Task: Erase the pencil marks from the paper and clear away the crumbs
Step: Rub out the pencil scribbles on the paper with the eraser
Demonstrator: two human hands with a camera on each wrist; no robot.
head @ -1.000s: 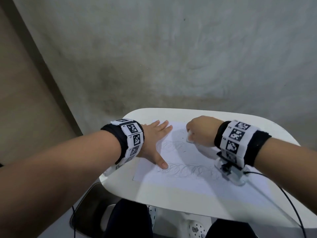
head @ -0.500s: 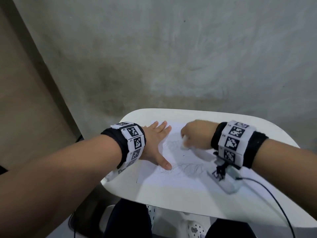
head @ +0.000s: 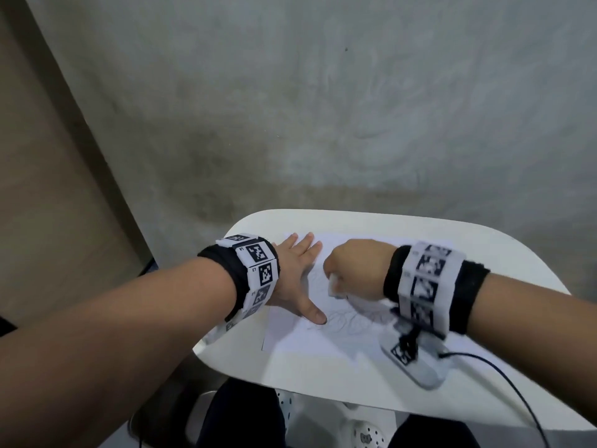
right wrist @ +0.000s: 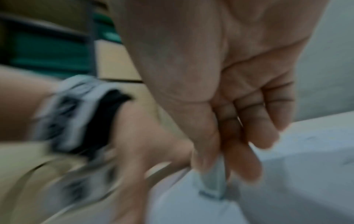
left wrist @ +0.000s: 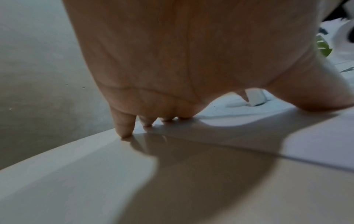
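A white sheet of paper (head: 326,337) with looping pencil scribbles (head: 349,318) lies on a small white table (head: 504,263). My left hand (head: 297,279) lies flat with spread fingers on the paper's left part, thumb tip touching the scribbles. My right hand (head: 352,273) pinches a white eraser (head: 334,286) between thumb and fingers, its lower end pressed on the paper. In the right wrist view the eraser (right wrist: 212,183) stands upright on the sheet (right wrist: 306,174). In the left wrist view the eraser (left wrist: 255,97) shows beyond my palm, on the paper (left wrist: 316,145). No crumbs can be made out.
The table's rounded edge (head: 323,394) runs close to my knees. A grey wall rises right behind the table. A black cable (head: 504,376) trails from the right wrist camera across the table's right front part.
My right hand has slid the eraser left and toward me across the scribbles, ending close to the left hand. The left hand has stayed flat on the paper.
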